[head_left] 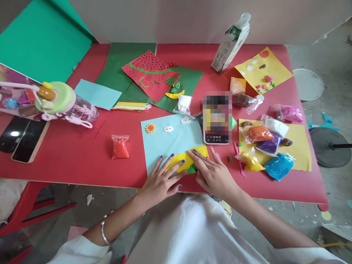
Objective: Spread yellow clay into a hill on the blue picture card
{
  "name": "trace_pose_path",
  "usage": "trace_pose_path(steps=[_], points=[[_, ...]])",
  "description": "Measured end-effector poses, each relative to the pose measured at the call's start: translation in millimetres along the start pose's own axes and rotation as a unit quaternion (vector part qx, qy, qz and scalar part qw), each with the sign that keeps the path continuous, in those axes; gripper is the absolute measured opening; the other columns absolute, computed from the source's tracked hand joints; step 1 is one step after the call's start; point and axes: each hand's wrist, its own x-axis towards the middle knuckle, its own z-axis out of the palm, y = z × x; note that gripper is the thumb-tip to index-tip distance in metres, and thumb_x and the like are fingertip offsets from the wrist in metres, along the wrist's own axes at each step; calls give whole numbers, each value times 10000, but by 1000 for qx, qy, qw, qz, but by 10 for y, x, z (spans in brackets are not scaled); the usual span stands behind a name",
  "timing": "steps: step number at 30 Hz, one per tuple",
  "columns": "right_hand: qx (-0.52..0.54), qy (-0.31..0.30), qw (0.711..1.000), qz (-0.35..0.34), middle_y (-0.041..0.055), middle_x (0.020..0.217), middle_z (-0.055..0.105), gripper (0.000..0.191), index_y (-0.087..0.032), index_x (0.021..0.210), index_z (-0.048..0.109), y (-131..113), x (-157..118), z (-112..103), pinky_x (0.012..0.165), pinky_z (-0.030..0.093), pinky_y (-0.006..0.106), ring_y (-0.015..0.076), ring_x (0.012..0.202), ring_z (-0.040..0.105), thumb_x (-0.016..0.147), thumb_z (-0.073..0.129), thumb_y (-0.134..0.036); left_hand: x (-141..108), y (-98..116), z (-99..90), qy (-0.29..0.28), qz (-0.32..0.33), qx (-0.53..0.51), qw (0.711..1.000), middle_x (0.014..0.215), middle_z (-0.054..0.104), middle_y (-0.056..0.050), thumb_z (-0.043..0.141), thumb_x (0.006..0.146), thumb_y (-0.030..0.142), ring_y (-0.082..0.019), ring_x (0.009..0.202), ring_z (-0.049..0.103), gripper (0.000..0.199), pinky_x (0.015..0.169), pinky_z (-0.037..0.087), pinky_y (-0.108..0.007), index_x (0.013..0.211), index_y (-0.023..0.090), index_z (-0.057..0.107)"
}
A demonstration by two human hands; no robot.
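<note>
My left hand (161,181) lies open, fingers spread, over the lower part of a light blue sheet of paper (172,141). Its fingertips rest on a flat layer of yellow modelling clay (180,158). From the other side, my right hand (220,178) presses the same clay with an outstretched index finger and holds nothing; its other fingers are partly bent. A green clay patch (191,169) shows between my hands. A clay sun (150,128) and white clay clouds (168,129) sit higher on the sheet.
A phone (217,137) stands just beyond my right hand. Several clay bags, including a blue one (279,167), lie to the right; a red bag (120,147) is left. A carton (231,44) stands at the back. A pink clay tool (239,160) lies near my right hand.
</note>
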Motion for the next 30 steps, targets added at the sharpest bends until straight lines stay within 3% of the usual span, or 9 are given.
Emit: trace_pose_path(steps=[5,9,13,19,27,30], points=[[25,-7,1000,-3,86,1429,546,493,-182,1340,475,19,-6,-13,1222,170,507,208,1295,546,865,391,-79,-40,-52,-15,20,13,-53,998,1481,486,-63,484,972,287,-324,1456,310,440,1149,349,-563,1411,284,512],[44,-1,999,-19,116,1459,505,336,-189,1109,556,42,-32,-5,1223,136,530,222,1319,520,862,375,-51,-33,-65,-5,45,-14,-60,997,1480,487,-67,430,972,177,-275,1461,311,502,1147,394,-475,1470,237,422],[38,30,998,-36,137,1460,502,258,-202,935,551,79,-96,-9,1211,175,549,235,1370,456,849,373,-36,-8,-50,37,29,-32,-14,999,1505,469,-48,418,970,156,-286,1458,322,549,1150,391,-471,1510,230,350],[16,6,998,-57,105,1338,627,242,-200,929,578,62,-158,-37,1222,127,558,252,1354,475,833,410,-53,-4,-38,56,18,-41,10,999,1519,452,-52,429,962,151,-289,1451,338,553,1141,400,-462,1504,236,364],[27,-41,996,-80,141,1316,637,333,-155,1086,616,24,-98,-117,1212,107,601,278,1312,526,820,428,-86,2,-42,75,32,-44,13,998,1503,467,-69,419,971,156,-286,1437,364,556,1122,423,-454,1514,248,344],[33,-30,996,-72,121,1302,650,322,-163,1074,612,27,-73,-135,1221,94,587,268,1322,516,825,426,-81,7,-40,78,37,-46,9,998,1496,477,-66,424,969,161,-286,1432,373,596,1112,431,-461,1539,263,284]])
